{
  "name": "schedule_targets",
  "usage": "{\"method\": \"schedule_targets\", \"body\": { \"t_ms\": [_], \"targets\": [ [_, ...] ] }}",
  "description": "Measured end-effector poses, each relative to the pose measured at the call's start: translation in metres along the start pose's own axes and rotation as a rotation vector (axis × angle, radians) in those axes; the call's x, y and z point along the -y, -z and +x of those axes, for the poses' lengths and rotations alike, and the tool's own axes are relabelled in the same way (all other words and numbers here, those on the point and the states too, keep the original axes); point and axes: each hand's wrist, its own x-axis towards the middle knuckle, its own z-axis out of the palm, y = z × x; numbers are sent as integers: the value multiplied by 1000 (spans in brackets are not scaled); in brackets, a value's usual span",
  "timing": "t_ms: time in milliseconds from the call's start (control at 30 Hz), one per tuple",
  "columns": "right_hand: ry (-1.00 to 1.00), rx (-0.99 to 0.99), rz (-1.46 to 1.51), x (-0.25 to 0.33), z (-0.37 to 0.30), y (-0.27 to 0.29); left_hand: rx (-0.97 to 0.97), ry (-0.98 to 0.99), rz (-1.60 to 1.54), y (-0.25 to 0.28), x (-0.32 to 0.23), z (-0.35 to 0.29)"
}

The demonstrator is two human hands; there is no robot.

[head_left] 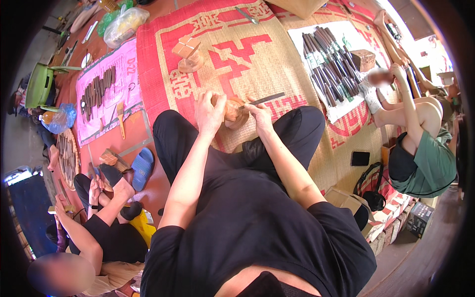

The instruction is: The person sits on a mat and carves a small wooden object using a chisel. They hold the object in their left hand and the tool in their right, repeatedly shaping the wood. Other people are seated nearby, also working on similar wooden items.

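Note:
Between my knees sits a rounded, light-brown wood carving point(234, 111). My left hand point(210, 110) is closed with bent fingers on its left side. My right hand point(260, 115) is closed around a slim carving chisel point(271, 98), whose dark shaft sticks out to the right over the mat. The chisel's other end points at the carving; whether it touches the wood is too small to tell. On the mat ahead stands another wood carving point(189, 53), with a blocky top and a rounded base.
Many dark-handled chisels point(330, 64) lie on a white cloth at right. At left, a pink sheet point(91, 126) holds dark tools and a brush point(121, 119). People sit on both sides. A blue slipper point(143, 168) and a phone point(359, 159) lie near my knees.

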Motion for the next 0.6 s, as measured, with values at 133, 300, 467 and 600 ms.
{"method": "schedule_targets", "body": {
  "t_ms": [133,300,467,600],
  "targets": [
    [21,116,3,12,-21,-16,0,7,-6,2,-2,-1],
    [9,-73,-46,-1,4,7,-27,-14,30,-1,-5,-2],
    [31,190,-63,14,-18,-17,-2,-2,-2,1,1,1],
    [25,49,2,2,-9,-8,16,23,-2,1,-4,-1]
  ]
}}
